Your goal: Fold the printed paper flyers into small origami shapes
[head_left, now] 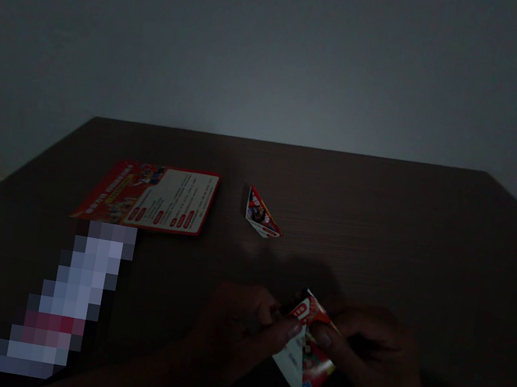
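Note:
Between my two hands is a folded paper sheet [309, 367], glossy, red with pictures on one half and pale on the other. My left hand [248, 330] grips its left edge, thumb flat on the pale face. On the opposite side my right hand [373, 355] pinches it, thumb pressing on the red printed face. The fingers behind the paper are mostly hidden. Farther back on the table lies a small folded paper piece [262, 216], red and white with a picture, apart from both hands.
A stack of red and white printed leaflets [173, 199] lies on the left of the dark wooden table [385, 208]. In front of it is a long pale item [78, 289] blurred by pixels. A pale wall [310, 63] stands behind the table. The light is dim.

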The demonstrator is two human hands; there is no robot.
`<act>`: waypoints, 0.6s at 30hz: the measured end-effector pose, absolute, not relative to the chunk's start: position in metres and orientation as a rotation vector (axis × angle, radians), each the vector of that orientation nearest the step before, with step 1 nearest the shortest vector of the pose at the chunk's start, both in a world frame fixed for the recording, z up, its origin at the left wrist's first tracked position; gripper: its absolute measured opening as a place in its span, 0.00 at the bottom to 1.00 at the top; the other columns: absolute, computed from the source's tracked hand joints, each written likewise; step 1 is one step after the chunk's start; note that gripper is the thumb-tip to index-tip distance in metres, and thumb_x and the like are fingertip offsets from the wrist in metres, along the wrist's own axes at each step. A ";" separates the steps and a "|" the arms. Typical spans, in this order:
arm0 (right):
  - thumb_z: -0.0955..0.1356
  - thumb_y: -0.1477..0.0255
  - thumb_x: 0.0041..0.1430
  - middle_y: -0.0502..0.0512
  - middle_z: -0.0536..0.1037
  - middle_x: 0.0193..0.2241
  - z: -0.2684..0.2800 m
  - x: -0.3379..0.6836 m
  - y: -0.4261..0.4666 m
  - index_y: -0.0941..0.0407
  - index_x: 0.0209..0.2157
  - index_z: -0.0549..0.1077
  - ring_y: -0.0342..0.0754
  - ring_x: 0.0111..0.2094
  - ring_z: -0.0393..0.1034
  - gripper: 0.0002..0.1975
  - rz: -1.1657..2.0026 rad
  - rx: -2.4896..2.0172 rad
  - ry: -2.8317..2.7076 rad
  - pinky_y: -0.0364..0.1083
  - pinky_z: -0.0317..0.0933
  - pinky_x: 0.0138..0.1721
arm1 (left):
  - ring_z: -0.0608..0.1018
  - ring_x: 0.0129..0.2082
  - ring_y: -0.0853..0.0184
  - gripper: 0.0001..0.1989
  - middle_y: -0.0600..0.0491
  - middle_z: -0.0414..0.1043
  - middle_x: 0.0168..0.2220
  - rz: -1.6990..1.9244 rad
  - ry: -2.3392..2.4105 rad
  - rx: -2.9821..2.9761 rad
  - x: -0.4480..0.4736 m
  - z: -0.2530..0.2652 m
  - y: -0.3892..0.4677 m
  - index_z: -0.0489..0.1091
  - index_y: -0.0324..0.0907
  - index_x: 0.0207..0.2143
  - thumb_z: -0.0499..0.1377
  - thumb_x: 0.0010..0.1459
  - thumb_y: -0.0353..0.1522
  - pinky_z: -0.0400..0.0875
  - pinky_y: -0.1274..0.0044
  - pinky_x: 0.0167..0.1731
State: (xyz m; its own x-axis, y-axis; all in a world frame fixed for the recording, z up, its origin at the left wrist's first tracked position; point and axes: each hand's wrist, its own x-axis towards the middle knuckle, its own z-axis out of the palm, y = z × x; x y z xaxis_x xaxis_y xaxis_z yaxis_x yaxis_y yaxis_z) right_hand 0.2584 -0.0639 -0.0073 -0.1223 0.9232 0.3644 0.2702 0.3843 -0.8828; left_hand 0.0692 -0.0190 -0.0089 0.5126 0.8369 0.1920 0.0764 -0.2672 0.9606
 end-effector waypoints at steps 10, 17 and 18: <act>0.70 0.81 0.51 0.51 0.75 0.17 -0.007 0.255 -0.067 0.55 0.18 0.68 0.43 0.18 0.70 0.13 0.827 -1.084 -1.494 0.40 0.61 0.17 | 0.64 0.13 0.78 0.19 0.60 0.62 0.14 0.882 0.856 1.748 0.072 -0.007 -0.022 0.51 0.41 0.16 0.60 0.51 0.29 0.54 0.87 0.14; 0.70 0.80 0.51 0.50 0.76 0.18 -0.011 0.254 -0.067 0.55 0.18 0.68 0.43 0.18 0.71 0.13 0.840 -1.091 -1.466 0.40 0.61 0.17 | 0.60 0.13 0.78 0.17 0.62 0.56 0.15 0.821 0.798 1.776 0.070 -0.010 -0.024 0.50 0.42 0.20 0.56 0.56 0.30 0.52 0.86 0.14; 0.70 0.80 0.51 0.50 0.76 0.18 -0.011 0.253 -0.066 0.55 0.18 0.68 0.43 0.18 0.71 0.13 0.840 -1.092 -1.466 0.40 0.61 0.17 | 0.61 0.13 0.78 0.16 0.62 0.57 0.15 0.820 0.790 1.772 0.070 -0.010 -0.025 0.51 0.42 0.20 0.55 0.56 0.30 0.52 0.86 0.14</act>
State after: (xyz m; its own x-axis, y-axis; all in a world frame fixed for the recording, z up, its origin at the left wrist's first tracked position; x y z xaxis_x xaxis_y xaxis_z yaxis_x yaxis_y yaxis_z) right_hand 0.2532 -0.0663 -0.0112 -0.0061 0.9421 0.3353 0.1869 0.3305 -0.9251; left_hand 0.0703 -0.0246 -0.0103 0.5587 0.8113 0.1722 0.1419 -0.2980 0.9440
